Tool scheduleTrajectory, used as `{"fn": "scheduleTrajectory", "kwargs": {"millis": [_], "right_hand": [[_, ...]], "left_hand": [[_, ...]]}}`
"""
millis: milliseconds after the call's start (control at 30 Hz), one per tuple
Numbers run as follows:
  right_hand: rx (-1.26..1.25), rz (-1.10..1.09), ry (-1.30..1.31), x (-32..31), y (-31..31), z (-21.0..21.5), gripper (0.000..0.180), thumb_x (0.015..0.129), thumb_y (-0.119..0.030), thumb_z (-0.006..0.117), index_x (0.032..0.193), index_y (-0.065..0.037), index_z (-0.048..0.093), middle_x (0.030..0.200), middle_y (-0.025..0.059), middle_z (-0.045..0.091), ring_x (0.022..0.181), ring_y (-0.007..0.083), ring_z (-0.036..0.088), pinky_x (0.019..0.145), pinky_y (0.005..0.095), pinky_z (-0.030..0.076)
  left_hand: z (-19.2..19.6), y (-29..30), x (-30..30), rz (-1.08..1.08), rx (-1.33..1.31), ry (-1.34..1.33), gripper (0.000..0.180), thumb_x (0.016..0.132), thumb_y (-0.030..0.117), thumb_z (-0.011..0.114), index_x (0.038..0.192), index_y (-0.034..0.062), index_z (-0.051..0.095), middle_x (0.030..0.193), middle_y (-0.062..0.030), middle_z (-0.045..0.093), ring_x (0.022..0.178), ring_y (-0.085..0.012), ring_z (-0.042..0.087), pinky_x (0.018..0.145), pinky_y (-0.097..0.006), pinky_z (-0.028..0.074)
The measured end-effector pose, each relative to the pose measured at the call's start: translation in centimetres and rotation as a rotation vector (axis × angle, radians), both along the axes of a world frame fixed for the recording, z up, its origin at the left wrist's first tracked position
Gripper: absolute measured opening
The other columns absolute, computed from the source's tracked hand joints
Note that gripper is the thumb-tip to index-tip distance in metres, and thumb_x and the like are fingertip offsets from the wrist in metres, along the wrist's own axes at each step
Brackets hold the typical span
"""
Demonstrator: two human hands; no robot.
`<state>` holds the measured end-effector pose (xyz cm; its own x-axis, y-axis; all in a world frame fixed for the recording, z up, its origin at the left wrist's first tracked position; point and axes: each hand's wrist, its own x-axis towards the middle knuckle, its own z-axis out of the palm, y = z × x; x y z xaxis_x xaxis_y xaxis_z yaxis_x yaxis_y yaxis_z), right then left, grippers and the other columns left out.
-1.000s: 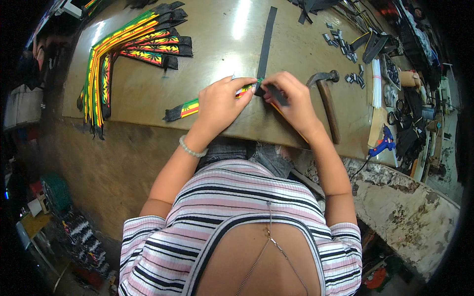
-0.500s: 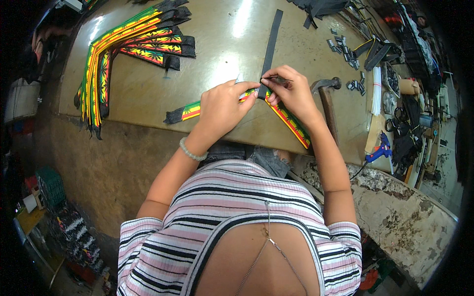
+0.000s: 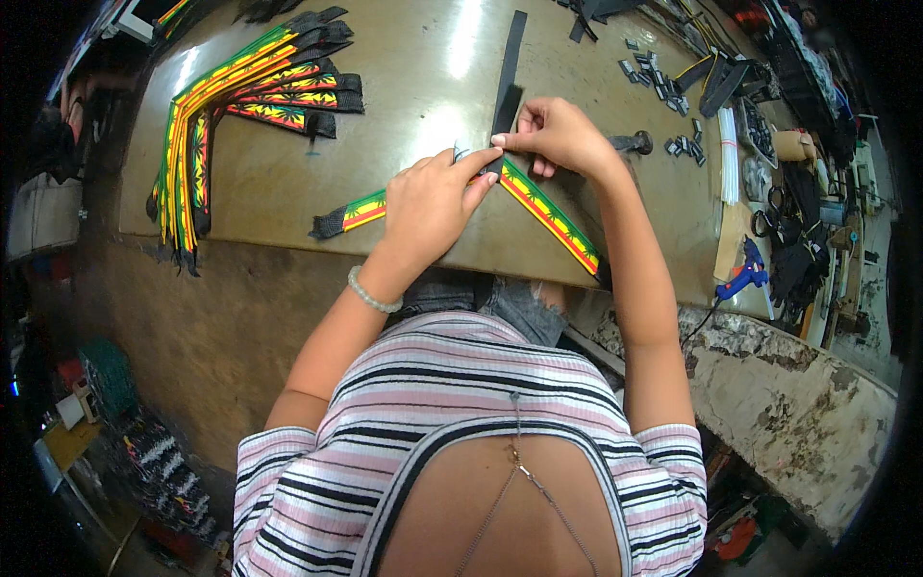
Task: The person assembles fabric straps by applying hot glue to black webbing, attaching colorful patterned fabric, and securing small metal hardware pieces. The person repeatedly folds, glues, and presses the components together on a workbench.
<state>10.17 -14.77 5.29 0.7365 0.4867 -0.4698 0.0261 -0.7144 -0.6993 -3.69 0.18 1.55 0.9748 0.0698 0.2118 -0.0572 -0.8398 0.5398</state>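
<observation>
A green, yellow and red patterned strap [image 3: 548,216] with black ends lies bent at the table's near edge. My left hand [image 3: 428,204] is closed on the strap at its bend, thumb and forefinger pressing there. Something thin and pointed shows by its fingers, too small to name. A long black strip [image 3: 508,67] runs from the bend away across the table. My right hand [image 3: 560,139] pinches a short black end of this strip between thumb and forefinger, just beyond the bend. The pinched tip is partly hidden by the fingers.
Finished-looking patterned straps [image 3: 183,154] lie stacked at the left of the table [image 3: 404,96]. A hammer [image 3: 632,142] is partly behind my right forearm. Several small metal clips [image 3: 654,77], white sticks [image 3: 728,144], scissors [image 3: 766,216] and a blue glue gun [image 3: 745,269] lie on the right.
My right hand has moved slightly up, and a short black end now stands folded up beside the long strip. The hammer's handle is now hidden behind my right forearm.
</observation>
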Motion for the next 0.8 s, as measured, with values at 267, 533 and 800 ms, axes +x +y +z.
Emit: {"fn": "scheduleTrajectory", "kwargs": {"millis": [267, 533, 800], "right_hand": [[0.278, 0.182, -0.921, -8.5, -2.9, -4.4, 0.023, 0.085, 0.001, 0.062, 0.108, 0.003, 0.064, 0.109, 0.0191, 0.061, 0.1, 0.038, 0.059, 0.087, 0.0435, 0.05], [0.198, 0.26, -0.993, -9.6, -3.1, -4.9, 0.05, 0.075, 0.006, 0.061, 0.124, 0.001, 0.061, 0.128, 0.0114, 0.059, 0.104, 0.033, 0.055, 0.092, 0.0423, 0.049], [-0.198, 0.436, -1.206, -11.0, -2.2, -4.9, 0.044, 0.08, -0.01, 0.059, 0.122, 0.002, 0.063, 0.13, 0.012, 0.057, 0.107, 0.029, 0.056, 0.082, 0.0354, 0.048]], "left_hand": [[0.1, 1.0, 0.6, 0.004, -0.131, 0.09, 0.026, 0.093, 0.028, 0.062, 0.117, 0.0238, 0.072, 0.078, -0.011, 0.067, 0.073, -0.03, 0.067, 0.062, -0.041, 0.052], [-0.4, 1.7, 0.8, -0.003, -0.207, 0.068, 0.02, 0.089, 0.026, 0.067, 0.104, 0.0204, 0.077, 0.075, -0.011, 0.068, 0.066, -0.0304, 0.066, 0.06, -0.041, 0.051], [-0.6, 1.9, 0.6, -0.014, -0.161, 0.038, 0.02, 0.087, 0.027, 0.068, 0.103, 0.0198, 0.078, 0.073, -0.0107, 0.066, 0.066, -0.0309, 0.066, 0.059, -0.041, 0.051]]}}
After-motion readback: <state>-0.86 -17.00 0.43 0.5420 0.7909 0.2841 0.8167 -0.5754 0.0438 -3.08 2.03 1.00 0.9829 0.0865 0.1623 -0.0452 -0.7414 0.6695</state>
